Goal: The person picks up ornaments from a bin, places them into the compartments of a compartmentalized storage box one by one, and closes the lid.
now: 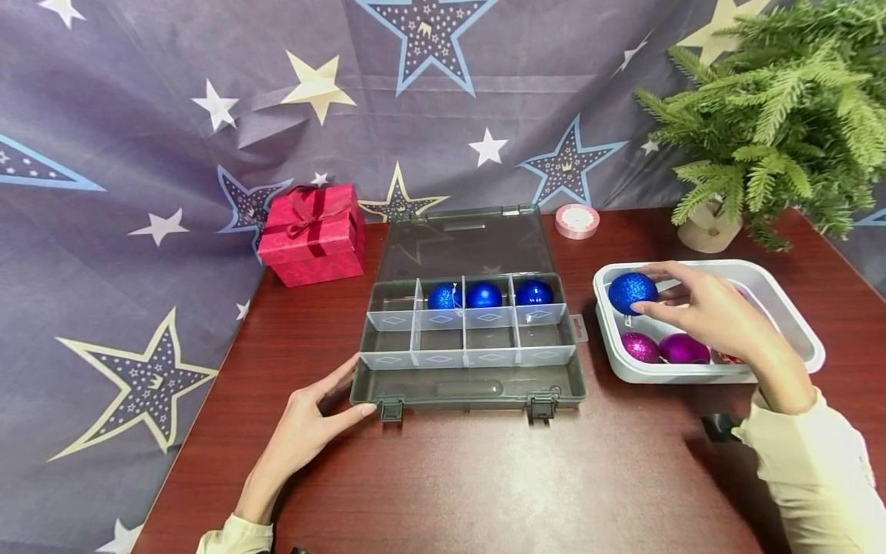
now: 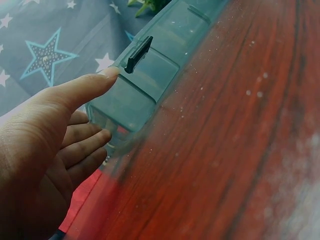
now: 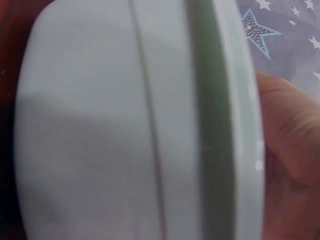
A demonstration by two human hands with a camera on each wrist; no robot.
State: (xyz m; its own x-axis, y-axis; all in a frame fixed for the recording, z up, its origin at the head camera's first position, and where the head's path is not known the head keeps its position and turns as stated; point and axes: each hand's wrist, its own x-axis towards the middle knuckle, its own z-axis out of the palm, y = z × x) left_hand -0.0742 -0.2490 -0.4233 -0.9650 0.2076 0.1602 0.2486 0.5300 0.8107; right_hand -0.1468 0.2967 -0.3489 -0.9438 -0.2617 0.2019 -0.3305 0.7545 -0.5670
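Note:
My right hand [image 1: 720, 308] pinches a glittery blue Christmas bauble [image 1: 633, 293] between thumb and fingers, above the left end of a white tub [image 1: 782, 288]. Below it in the tub lie a glittery pink bauble [image 1: 640, 348] and a purple bauble [image 1: 684, 348]; something reddish is partly hidden by the hand. A lidded organizer box [image 1: 471, 400] stands unlatched with its lid [image 1: 467, 246] tipped back. Three blue baubles [image 1: 484, 294] sit in separate back-row compartments. With nearly straight fingers, my left hand [image 1: 304, 423] touches the box's front left corner, also seen in the left wrist view.
A red gift box [image 1: 311, 238] stands at the back left. Behind the organizer, to the right, lies a pink ribbon roll [image 1: 577, 221]. A small artificial fir tree [image 1: 775, 115] rises behind the tub. The star-printed cloth [image 1: 263, 61] hangs along the table's back and left edges.

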